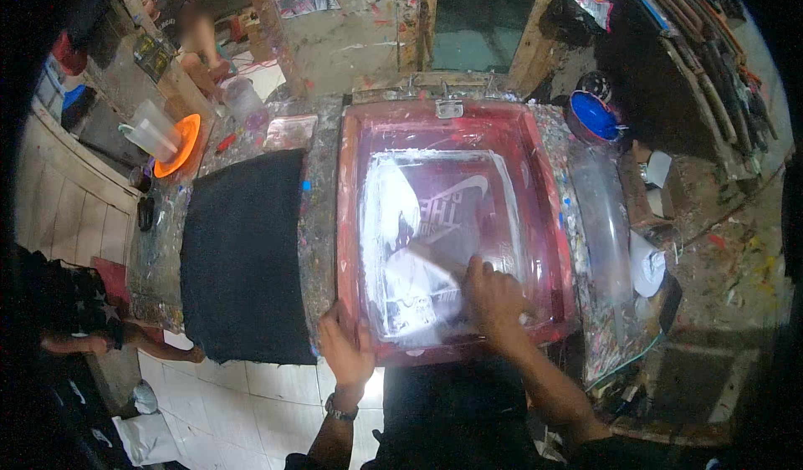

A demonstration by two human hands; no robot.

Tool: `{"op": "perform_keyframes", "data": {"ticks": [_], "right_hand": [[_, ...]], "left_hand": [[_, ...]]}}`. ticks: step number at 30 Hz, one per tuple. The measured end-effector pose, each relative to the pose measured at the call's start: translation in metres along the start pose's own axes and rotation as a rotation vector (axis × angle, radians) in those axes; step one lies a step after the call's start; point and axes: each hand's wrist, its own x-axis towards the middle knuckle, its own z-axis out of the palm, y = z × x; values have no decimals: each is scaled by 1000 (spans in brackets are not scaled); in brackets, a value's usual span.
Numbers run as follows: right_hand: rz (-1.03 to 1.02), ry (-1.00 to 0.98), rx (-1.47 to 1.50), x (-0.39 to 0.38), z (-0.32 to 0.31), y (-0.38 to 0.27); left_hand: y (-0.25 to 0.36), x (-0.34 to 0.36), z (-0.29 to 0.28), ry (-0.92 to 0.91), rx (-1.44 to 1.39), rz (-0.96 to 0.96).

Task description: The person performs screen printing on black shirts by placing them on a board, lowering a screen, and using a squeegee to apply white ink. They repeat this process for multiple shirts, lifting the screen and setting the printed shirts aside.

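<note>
A red-framed printing screen (347,219) lies on the table before me, hinged at its far edge. White ink is smeared around a pale stencil of letters and shapes on its mesh. My left hand (345,349), with a watch on the wrist, grips the frame's near left corner. Over the lower middle of the mesh, my right hand (498,303) is closed on a pale squeegee (435,263), blurred and tilted. The fingers partly cover its near end. Black fabric (242,261) is spread flat to the left of the screen.
Another person's arm (167,344) reaches the fabric's near left corner; a second person (201,39) sits far back left. An orange plate (177,148) with a clear container stands at the table's far left. A blue-lined bowl (594,114) and clear rolled plastic (600,219) lie right.
</note>
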Motion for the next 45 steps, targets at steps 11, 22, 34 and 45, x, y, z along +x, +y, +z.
{"op": "perform_keyframes", "data": {"ticks": [11,22,34,45], "right_hand": [[-379,486,-42,234,-33,45],[-825,247,-114,84,-18,-17],[-585,26,12,-28,-42,15],[-611,-313,-37,-37,-46,-11]], "left_hand": [[6,9,0,41,3,40],[-9,-4,2,121,53,41],[-10,1,5,117,19,79],[-46,-16,6,198,161,96]]}}
